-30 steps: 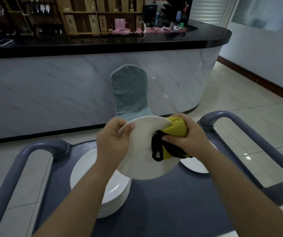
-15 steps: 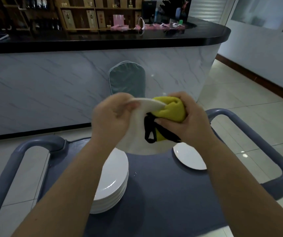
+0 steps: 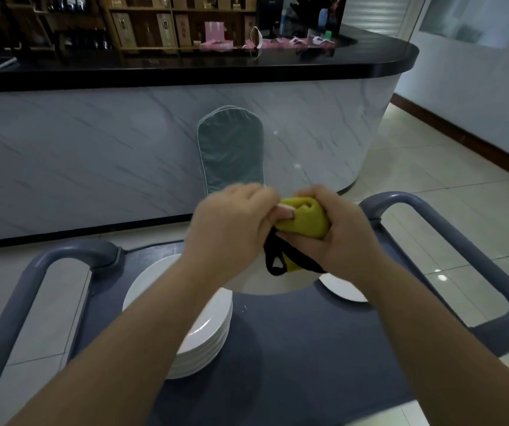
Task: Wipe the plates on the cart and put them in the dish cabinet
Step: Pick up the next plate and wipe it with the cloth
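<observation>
Raised and tipped flatter than before, round white ceramic plate [image 3: 273, 285] hangs above grey cart [image 3: 308, 348], my left hand [image 3: 231, 229] pinching its top rim, right hand [image 3: 336, 241] clamping yellow black-edged cloth [image 3: 305, 221] on it just right of that pinch.

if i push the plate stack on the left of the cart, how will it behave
The plate stack looks glossy and rigid, probably ceramic: likely heavy, breakable. Its plates sit loose on one another, so a push near the top may slide upper plates off. The cart top looks matte, so it may drag.
</observation>
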`<control>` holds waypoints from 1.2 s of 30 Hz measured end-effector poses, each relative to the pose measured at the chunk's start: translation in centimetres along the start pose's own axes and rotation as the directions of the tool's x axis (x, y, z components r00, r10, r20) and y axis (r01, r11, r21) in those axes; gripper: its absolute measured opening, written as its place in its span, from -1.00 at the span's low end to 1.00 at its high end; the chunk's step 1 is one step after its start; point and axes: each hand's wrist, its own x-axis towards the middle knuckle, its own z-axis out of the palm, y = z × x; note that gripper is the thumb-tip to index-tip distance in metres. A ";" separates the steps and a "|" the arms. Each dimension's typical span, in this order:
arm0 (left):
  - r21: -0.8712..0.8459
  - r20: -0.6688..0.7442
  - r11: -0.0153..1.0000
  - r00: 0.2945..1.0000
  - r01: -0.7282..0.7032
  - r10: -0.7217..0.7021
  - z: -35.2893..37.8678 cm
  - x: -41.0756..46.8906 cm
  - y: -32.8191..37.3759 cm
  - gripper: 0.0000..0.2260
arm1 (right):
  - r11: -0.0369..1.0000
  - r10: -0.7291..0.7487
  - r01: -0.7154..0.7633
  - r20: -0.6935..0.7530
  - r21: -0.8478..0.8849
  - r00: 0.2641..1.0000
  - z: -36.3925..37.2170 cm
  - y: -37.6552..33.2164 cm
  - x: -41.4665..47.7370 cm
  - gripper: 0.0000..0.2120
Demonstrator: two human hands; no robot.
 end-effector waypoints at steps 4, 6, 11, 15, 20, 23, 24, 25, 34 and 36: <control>-0.059 -0.116 0.998 0.993 0.024 -0.031 -1.6 2.2 -1.7 -0.70 | 0.995 0.024 -0.018 -0.053 0.101 0.998 -1.1 -2.0 1.3 -0.62; -0.231 -0.127 0.927 0.936 0.295 -0.329 -1.1 1.3 -2.6 -0.81 | 0.968 0.145 -0.117 -0.116 0.221 0.983 -0.5 -1.5 0.5 -0.62; -0.537 0.018 0.459 0.554 0.708 -0.833 2.5 -5.4 -2.0 -0.77 | 0.864 0.396 -0.315 -0.145 0.393 0.907 2.7 2.4 -3.9 -0.62; -0.157 0.091 0.867 0.882 0.472 -0.463 3.3 -7.8 -0.8 -0.72 | 0.936 0.302 -0.290 -0.036 0.198 0.953 1.4 3.5 -4.3 -0.65; -0.154 0.059 0.976 0.987 0.154 -0.147 2.5 -3.2 -0.6 -0.76 | 0.997 0.038 -0.032 0.084 -0.066 0.996 0.4 1.6 -0.9 -0.58; -0.172 -0.060 0.960 0.971 0.220 -0.233 1.6 -1.5 -1.7 -0.82 | 0.999 0.043 -0.043 0.006 0.024 0.999 -0.4 0.5 0.4 -0.59; -0.247 -0.085 0.919 0.938 0.308 -0.337 1.3 -1.4 -2.1 -0.86 | 0.995 0.067 -0.065 -0.027 0.076 0.997 -0.6 0.5 0.5 -0.60; -0.374 -0.089 0.825 0.869 0.424 -0.487 1.2 -1.6 -2.2 -0.89 | 0.983 0.123 -0.113 -0.062 0.146 0.991 -0.7 0.6 0.4 -0.60; -0.223 0.073 0.866 0.894 0.447 -0.442 4.7 -8.9 -2.1 -0.78 | 0.950 0.284 -0.279 -0.012 0.138 0.959 3.5 4.1 -3.8 -0.68; -0.147 0.043 0.959 0.970 0.243 -0.239 4.4 -7.8 -1.8 -0.73 | 0.991 0.132 -0.132 0.080 0.003 0.988 3.6 3.2 -2.9 -0.69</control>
